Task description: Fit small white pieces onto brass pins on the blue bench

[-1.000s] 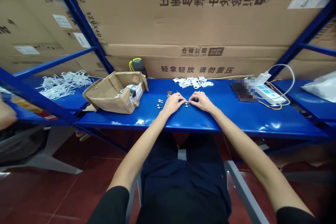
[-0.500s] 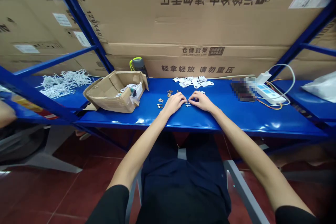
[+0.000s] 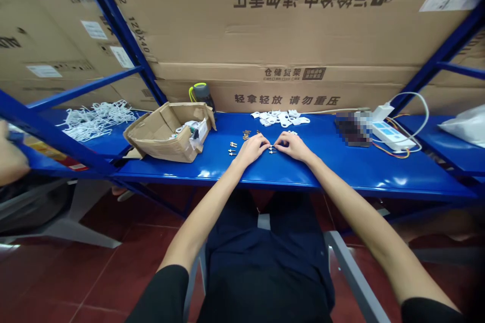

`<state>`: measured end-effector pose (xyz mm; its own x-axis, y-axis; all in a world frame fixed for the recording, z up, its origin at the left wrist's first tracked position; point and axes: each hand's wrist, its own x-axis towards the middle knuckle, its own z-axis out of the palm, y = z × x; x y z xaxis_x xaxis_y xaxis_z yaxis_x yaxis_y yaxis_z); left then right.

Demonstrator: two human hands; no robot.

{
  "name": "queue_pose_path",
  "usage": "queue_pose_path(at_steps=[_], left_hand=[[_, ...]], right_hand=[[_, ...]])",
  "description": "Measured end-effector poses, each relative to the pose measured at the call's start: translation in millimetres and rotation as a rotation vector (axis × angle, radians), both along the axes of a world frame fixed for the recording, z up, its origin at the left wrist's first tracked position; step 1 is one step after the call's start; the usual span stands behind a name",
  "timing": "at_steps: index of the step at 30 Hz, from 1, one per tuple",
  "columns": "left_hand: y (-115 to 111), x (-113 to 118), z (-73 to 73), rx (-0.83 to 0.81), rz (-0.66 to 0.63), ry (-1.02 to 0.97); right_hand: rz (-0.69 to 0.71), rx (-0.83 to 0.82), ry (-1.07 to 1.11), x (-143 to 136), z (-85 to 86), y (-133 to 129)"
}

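My left hand (image 3: 253,149) and my right hand (image 3: 291,146) meet over the middle of the blue table, fingertips pinched almost together. Between them is a tiny pin-like part (image 3: 271,147) with a white piece on it; the fingers partly hide it. Just below the fingertips lies a similar small part (image 3: 272,152). Left of my left hand, several small pins with white collars (image 3: 232,153) rest on the table. Behind that hand is a little group of brass-coloured pieces (image 3: 246,135). Small white pieces (image 3: 293,133) show behind my right hand.
White plastic pieces (image 3: 280,118) lie along the back. An open cardboard box (image 3: 159,146) stands at left, before a dark bottle (image 3: 202,93). To the right are a blurred dark object (image 3: 352,130) and a white power strip (image 3: 392,135). White cords (image 3: 98,118) pile far left, near another person's arm (image 3: 11,159).
The view has shifted slightly. My hands stay pinched together in the same place, with only small finger movement. The other person's arm at far left has risen a little.
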<state>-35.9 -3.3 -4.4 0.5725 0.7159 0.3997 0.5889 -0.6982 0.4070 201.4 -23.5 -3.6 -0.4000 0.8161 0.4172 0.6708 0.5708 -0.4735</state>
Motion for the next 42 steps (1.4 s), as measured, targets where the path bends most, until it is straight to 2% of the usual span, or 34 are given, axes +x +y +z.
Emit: queue_pose_path(at_steps=[9,20,33,42], left_hand=[[1.2,-0.2,-0.9,-0.004,-0.010,-0.011],[2.7,-1.9,0.5,-0.033,-0.019,-0.040],[3.6,1.5,-0.2,-0.039,0.044,-0.064],[3.5,1.1,-0.4,-0.050,0.028,-0.081]], right_hand=[[0.021,0.031,-0.032,-4.5,5.7,-3.5],[0.006,0.025,-0.003,-1.6,1.1,0.8],[0.003,0.021,0.000,-0.4,0.0,0.9],[0.001,0.016,-0.008,0.1,0.8,0.8]])
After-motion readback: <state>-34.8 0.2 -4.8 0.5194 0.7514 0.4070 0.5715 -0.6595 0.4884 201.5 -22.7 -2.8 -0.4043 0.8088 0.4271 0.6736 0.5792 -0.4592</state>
